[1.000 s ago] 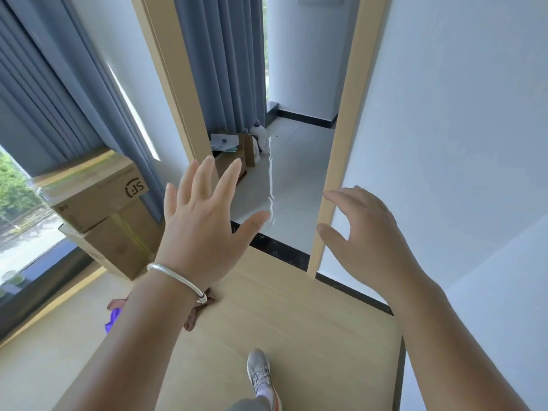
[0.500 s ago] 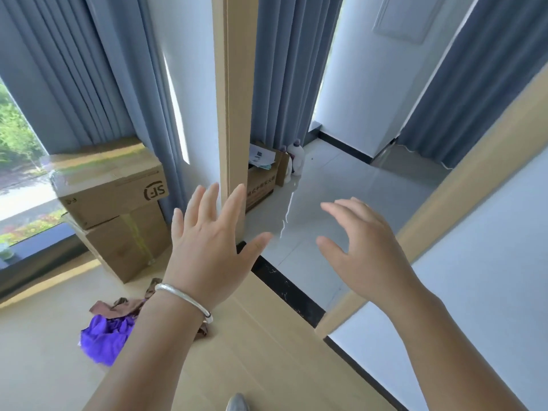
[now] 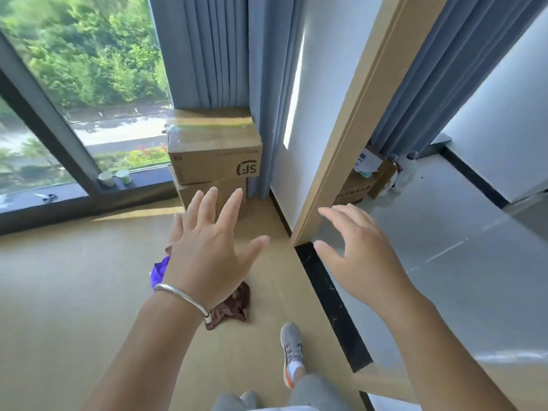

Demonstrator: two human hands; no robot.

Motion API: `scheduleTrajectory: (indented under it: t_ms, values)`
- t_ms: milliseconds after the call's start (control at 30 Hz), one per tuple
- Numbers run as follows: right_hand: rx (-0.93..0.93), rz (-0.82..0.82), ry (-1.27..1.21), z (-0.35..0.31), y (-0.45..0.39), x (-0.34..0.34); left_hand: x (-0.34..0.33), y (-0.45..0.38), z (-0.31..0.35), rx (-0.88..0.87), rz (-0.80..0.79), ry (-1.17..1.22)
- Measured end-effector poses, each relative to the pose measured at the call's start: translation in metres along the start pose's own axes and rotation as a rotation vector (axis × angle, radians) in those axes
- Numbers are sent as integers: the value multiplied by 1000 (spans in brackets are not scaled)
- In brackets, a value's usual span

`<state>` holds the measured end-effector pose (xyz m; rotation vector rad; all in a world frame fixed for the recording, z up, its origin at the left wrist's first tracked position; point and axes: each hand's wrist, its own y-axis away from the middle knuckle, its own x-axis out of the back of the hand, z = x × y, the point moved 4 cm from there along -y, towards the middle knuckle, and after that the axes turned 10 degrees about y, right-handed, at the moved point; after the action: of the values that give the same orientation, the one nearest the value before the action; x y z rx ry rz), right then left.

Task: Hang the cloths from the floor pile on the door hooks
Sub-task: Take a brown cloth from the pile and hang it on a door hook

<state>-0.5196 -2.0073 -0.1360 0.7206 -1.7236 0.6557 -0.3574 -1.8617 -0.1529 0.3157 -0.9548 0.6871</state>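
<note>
Fingers [image 3: 207, 209] of the left hand [image 3: 207, 256] are straight and spread apart, thumb out to the side, holding nothing; those of the right hand [image 3: 358, 256] are loosely bent and likewise apart, also empty. Both hands hover above the floor [image 3: 59, 292], the left one directly over the cloth pile [image 3: 231, 307], the right one over the dark threshold strip [image 3: 332, 298] beside the door frame [image 3: 350, 137].

Position of the task's thing: the pile lies on the floor just in front of a grey shoe [image 3: 292, 351], largely hidden behind the left wrist and its silver bangle [image 3: 184, 298]. Two pieces show, a brown cloth [image 3: 234, 304] and a purple cloth [image 3: 160, 271] (how many more lie beneath cannot be told).

Progress, as a judgement: the task appears to be at a pick-up step, with neither hand yet touching a cloth. No door hooks are visible in this view, so how many cloths already hang cannot be told; at least the two seen remain to be lifted and hung.

Legible writing: the upper of two stacked cardboard boxes [image 3: 213, 155], set against the blue curtain [image 3: 207, 54] by the window [image 3: 74, 84], carries a round logo reading "SF". A second box [image 3: 355, 188] beyond the door frame bears print too small to read.
</note>
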Motion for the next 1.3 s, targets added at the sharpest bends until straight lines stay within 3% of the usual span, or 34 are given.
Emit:
scheduleTrajectory:
  t_ms: [367, 667, 933, 1300]
  values:
    - [384, -343, -12, -7, -148, -113, -51, -54, -78, 432, 117, -35]
    - [495, -587, 30, -3, -195, -283, -170, -71, -185, 651, -20, -10]
    - [603, -779, 153, 2, -184, -475, -336, -68, -300, 664, -251, -5]
    - [675, -867, 249, 32, -150, -741, -550, -45, -475, 637, -426, -22]
